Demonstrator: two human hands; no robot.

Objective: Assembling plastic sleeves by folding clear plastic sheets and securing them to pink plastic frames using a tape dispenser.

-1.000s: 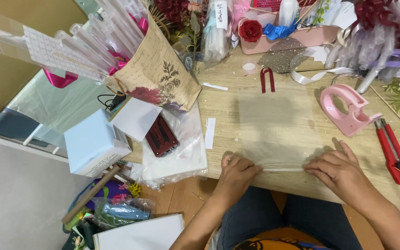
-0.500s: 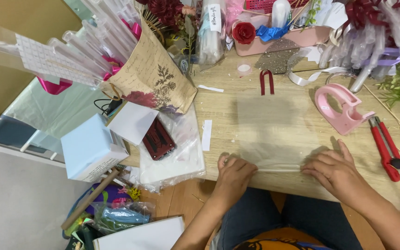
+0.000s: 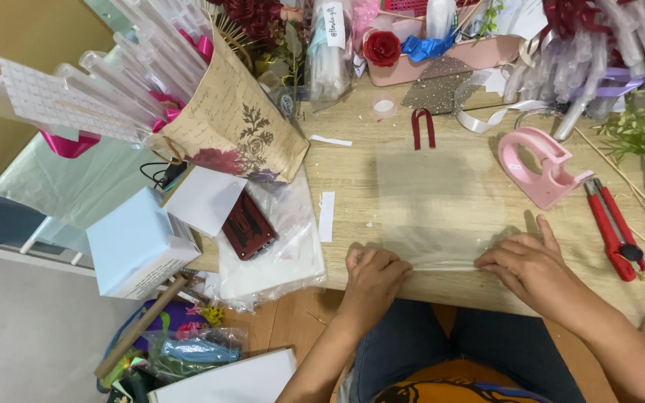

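Clear cellophane sheet (image 3: 442, 205) lies flat on the wooden table (image 3: 382, 172), near edge along the table's front edge; its folded near edge runs left-right, sheet extends away toward the clutter at the back. Left hand (image 3: 371, 275) curled, fingertips pressing the fold at its left end; right hand (image 3: 528, 261) fingers together and bent, pressing the fold at its right end; neither lifts it. Around: pink tape dispenser (image 3: 539, 166) just beyond the sheet's right corner; red cutter (image 3: 612, 227) right of the right hand; dark red U-shaped clip (image 3: 422, 127) beyond the far edge; white paper strip (image 3: 327, 216) and plastic bag with red card (image 3: 248, 225) left; kraft-wrapped bouquet (image 3: 233, 123) far left.
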